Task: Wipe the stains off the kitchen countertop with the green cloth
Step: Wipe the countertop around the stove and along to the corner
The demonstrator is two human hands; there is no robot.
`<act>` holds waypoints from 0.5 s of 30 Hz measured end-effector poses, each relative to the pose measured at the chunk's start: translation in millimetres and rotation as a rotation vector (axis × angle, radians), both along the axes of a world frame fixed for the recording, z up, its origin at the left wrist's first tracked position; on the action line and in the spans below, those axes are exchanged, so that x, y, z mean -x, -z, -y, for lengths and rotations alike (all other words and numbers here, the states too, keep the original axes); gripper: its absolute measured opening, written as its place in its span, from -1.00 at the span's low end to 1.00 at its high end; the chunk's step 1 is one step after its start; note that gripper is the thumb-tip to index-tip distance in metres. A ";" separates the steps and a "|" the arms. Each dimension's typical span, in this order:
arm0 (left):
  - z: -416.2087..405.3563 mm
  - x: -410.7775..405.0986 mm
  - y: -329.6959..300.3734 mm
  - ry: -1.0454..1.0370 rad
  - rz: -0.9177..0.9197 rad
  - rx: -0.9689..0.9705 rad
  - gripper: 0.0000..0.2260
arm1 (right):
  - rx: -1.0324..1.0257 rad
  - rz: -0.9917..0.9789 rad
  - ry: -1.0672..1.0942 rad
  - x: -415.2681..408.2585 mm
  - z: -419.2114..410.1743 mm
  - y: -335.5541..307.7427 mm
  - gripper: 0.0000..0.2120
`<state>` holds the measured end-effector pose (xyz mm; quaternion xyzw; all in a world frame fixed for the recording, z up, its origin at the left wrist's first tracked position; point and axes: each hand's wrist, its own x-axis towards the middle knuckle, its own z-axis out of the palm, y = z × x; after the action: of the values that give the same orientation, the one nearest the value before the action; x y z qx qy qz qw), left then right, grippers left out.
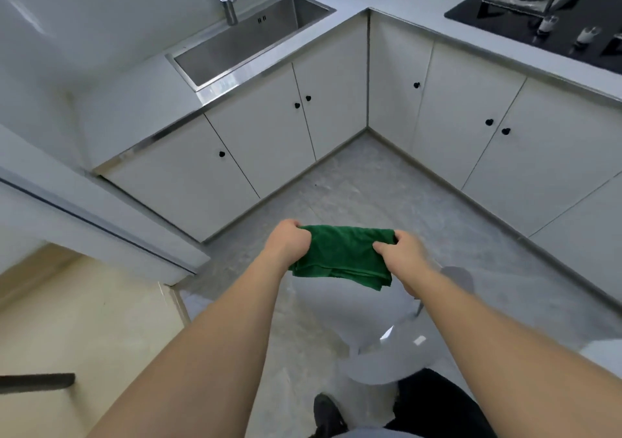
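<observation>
Seen from a head-worn camera looking down: two bare forearms reach forward and slightly inward from the bottom of the view, held out over the grey kitchen floor (353,195). The left hand (287,240) is curled into a fist around the left end of one green cloth (341,255), knuckles up. The right hand (402,252) pinches the cloth's right end between thumb and curled fingers. The cloth is folded and hangs stretched between the two hands in mid-air, its lower edge drooping, well apart from the counter.

Beyond the hands, an L-shaped run of white cabinets (262,134) wraps the corner, with seven small black knobs visible on the doors. On the left stretch, the pale surface (134,107) holds one steel sink (249,36) with one chrome tap (230,8) behind it. On the right stretch sits one black hob (552,26), with one burner grate and two knobs plainly visible; a third is cut off at the edge. Whether there are stains on the surface cannot be made out. At the bottom, a dark shoe (328,414) shows below the arms.
</observation>
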<state>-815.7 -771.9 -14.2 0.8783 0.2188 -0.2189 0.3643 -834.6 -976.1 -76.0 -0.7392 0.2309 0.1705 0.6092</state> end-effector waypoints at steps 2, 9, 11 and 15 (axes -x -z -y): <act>3.5 -4.2 -1.0 0.026 0.003 -0.018 -0.87 | -0.005 -0.021 0.029 2.5 1.2 2.4 -0.93; 20.5 -17.7 17.0 0.134 -0.024 -0.062 -0.73 | 0.021 -0.149 0.116 -9.5 9.7 15.2 -0.92; 15.7 -23.7 26.7 0.179 -0.057 -0.071 -0.70 | 0.042 -0.233 0.115 -7.8 5.5 18.4 -0.86; 3.2 -46.3 52.6 0.266 -0.104 -0.088 -0.75 | 0.068 -0.330 0.124 -8.7 -9.6 29.7 -0.77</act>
<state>-769.4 -775.1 -66.9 0.9021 0.1283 -0.3009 0.2812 -825.9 -966.5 -105.7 -0.7058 0.3787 0.2435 0.5469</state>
